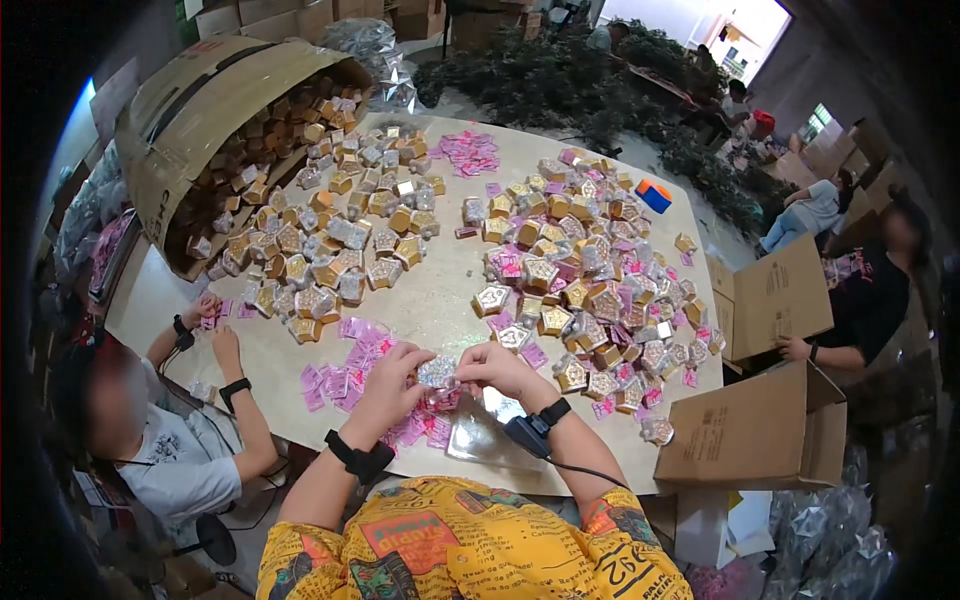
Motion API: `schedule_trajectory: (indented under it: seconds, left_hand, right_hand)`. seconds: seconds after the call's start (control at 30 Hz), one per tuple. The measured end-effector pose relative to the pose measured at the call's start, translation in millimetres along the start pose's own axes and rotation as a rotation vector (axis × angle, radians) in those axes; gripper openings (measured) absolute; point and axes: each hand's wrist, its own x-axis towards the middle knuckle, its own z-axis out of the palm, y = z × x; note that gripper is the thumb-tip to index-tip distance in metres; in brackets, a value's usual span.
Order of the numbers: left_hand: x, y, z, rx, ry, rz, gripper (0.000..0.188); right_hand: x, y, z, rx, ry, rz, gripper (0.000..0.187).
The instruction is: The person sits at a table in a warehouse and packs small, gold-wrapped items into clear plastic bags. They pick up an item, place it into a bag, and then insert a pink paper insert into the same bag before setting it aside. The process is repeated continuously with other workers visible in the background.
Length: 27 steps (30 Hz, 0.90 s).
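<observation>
Near the front edge of the table, my left hand point(398, 378) and my right hand point(497, 369) hold a small glittery silver piece point(438, 371) between them. My left fingers are closed on its left side, and my right fingertips pinch its right edge. Under and beside my left hand lies a heap of small pink tags point(352, 377). A flat, shiny, clear-looking sheet or tray point(490, 440) rests below my right hand. Right of my hands spreads a large pile of gold and silver pentagonal pieces point(556, 318), with pink tags among them.
A tipped cardboard carton point(165, 125) spills similar pieces at the far left. More pink tags point(468, 153) and an orange-and-blue tape dispenser point(654, 196) lie farther back. A co-worker point(170, 430) handles tags at left; another point(870, 290) stands by open cartons point(745, 430) at right.
</observation>
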Motion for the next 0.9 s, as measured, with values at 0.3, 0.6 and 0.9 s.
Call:
schedule_trajectory:
  seconds: [0.3,0.6,0.9]
  left_hand:
    - [-1,2,1,-0.002,0.000,-0.014,0.042]
    - [-2,0,11,0.013,-0.046,0.043,0.042]
    - [8,-4,30,-0.015,-0.167,0.039,0.049]
  right_hand:
    - [0,9,-8,-0.004,-0.017,0.078,0.011]
    - [-6,9,-10,0.005,0.038,0.095,0.012]
    - [-25,-14,-22,-0.390,0.223,0.062,0.014]
